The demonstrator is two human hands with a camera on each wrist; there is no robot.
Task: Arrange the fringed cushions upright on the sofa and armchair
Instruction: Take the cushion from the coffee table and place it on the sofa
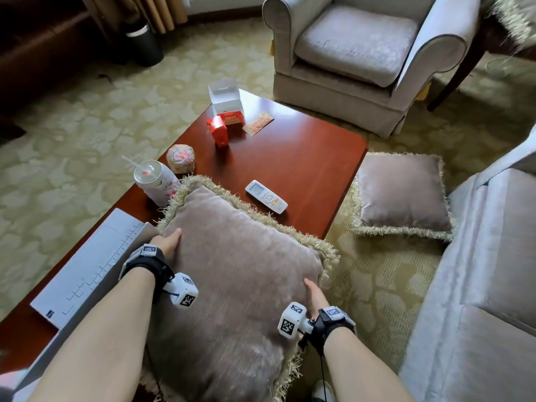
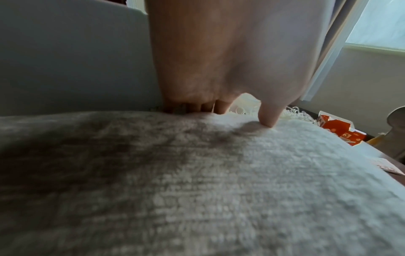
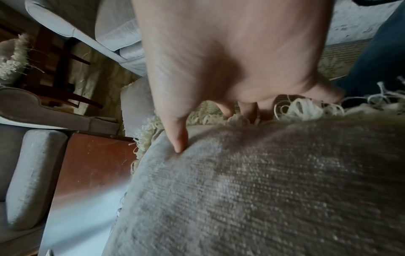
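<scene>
A large taupe velvet cushion [image 1: 237, 274] with cream fringe is held up in front of me over the near end of the coffee table. My left hand [image 1: 169, 242] grips its left edge, thumb on the face [image 2: 268, 119] and fingers curled behind. My right hand [image 1: 314, 297] grips its right edge the same way, thumb [image 3: 179, 138] pressed into the velvet. A second fringed cushion [image 1: 403, 192] lies flat on the carpet between the table and the sofa [image 1: 487, 285]. The grey armchair [image 1: 362, 53] stands beyond the table, its seat bare. A third fringed cushion [image 1: 516, 18] shows at the top right corner.
The red-brown coffee table [image 1: 304, 152] carries a lidded drink cup [image 1: 153, 181], a wrapped round item [image 1: 180, 158], red cartons [image 1: 223, 126], a clear box [image 1: 224, 95], a remote [image 1: 266, 196] and a closed laptop [image 1: 90, 265]. A dark bin [image 1: 142, 43] stands at the back left.
</scene>
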